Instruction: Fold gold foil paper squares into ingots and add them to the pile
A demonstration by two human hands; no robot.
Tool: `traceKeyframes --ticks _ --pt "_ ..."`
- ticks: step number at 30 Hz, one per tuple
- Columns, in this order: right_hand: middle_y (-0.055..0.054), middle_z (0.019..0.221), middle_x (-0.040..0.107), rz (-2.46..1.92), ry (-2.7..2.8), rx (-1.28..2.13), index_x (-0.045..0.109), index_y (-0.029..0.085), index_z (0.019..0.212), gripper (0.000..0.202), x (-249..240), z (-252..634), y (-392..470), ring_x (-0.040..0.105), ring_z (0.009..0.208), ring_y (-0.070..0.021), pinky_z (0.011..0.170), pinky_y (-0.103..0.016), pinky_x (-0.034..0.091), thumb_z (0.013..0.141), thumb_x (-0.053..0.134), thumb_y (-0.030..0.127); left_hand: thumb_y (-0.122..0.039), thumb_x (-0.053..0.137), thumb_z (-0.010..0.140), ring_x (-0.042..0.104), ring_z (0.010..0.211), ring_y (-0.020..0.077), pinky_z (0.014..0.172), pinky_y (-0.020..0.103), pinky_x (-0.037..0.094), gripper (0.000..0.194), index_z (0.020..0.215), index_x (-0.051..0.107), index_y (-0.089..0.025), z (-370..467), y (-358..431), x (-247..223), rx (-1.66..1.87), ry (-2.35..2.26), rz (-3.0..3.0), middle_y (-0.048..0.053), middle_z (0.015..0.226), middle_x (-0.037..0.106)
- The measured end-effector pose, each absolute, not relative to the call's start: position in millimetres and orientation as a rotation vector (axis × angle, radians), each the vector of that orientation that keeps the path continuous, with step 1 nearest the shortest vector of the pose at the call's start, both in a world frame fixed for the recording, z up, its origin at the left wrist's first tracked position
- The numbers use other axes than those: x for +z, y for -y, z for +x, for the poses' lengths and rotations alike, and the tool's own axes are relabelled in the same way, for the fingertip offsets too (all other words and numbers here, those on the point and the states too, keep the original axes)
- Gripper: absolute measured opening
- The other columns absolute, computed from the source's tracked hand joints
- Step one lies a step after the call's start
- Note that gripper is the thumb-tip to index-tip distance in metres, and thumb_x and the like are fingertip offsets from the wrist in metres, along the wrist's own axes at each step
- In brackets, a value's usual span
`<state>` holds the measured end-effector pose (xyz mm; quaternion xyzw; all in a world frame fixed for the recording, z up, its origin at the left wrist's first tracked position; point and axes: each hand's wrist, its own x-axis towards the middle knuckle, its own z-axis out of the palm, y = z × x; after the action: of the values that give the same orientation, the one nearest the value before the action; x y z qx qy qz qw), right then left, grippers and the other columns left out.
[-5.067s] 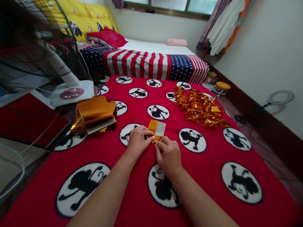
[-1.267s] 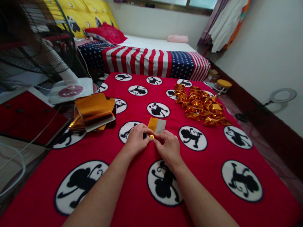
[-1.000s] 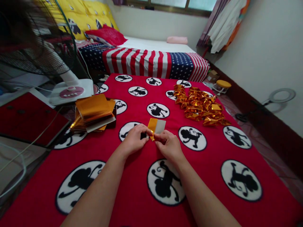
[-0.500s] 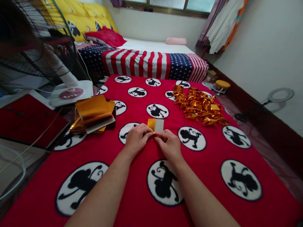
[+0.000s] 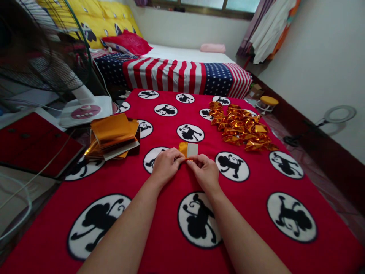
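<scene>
Between my two hands is a small sheet of gold foil paper (image 5: 183,148), its near edge folded and its right part showing pale grey. My left hand (image 5: 168,164) pinches the near edge from the left with thumb and fingers. From the right, my right hand (image 5: 204,170) pinches the same edge, close to the left thumb. The fingertips hide part of the fold. Left of my hands lies a stack of flat gold foil sheets (image 5: 112,131). Several folded shiny gold paper ingots (image 5: 242,127) are gathered in rows at the right.
A red cloth (image 5: 154,236) with black monkey figures in white ovals covers the surface. At the left stands a fan (image 5: 85,108) on a white base. Beyond is a bed (image 5: 171,76) with a striped cover. A yellow stool (image 5: 268,100) sits at the right.
My fingers have shifted slightly along the paper's near edge, and its gold part looks a little more creased. Both hands still pinch the sheet; the stack and the ingots stay as they were.
</scene>
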<state>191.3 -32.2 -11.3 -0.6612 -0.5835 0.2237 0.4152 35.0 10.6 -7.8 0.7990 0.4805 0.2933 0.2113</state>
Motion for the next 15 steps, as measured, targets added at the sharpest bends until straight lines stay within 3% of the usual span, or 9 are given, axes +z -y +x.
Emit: traceKeyframes --ticks 10,15 --pt "0.002 0.065 0.066 -1.700 1.418 0.584 0.070 0.022 0.072 0.017 -13.1 190.4 30.7 0.055 0.057 -0.0133 0.053 -0.024 0.034 0.078 0.068 0.038 -0.026 0.056 0.089 0.061 0.079 0.0162 0.071 0.028 0.041 0.016 0.080 0.068 -0.020 36.6 -10.1 -8.3 0.840 -1.356 2.214 0.001 0.086 0.069" --pt "0.002 0.067 0.067 -1.707 1.415 0.575 0.070 0.023 0.072 0.016 -11.6 190.7 31.1 0.056 0.059 -0.0137 0.054 -0.024 0.035 0.078 0.067 0.037 -0.027 0.065 0.082 0.058 0.066 0.0126 0.062 0.025 0.038 0.006 0.085 0.069 -0.024 36.7 -8.1 -6.5 0.840 -1.356 2.068 -0.004 0.076 0.069"
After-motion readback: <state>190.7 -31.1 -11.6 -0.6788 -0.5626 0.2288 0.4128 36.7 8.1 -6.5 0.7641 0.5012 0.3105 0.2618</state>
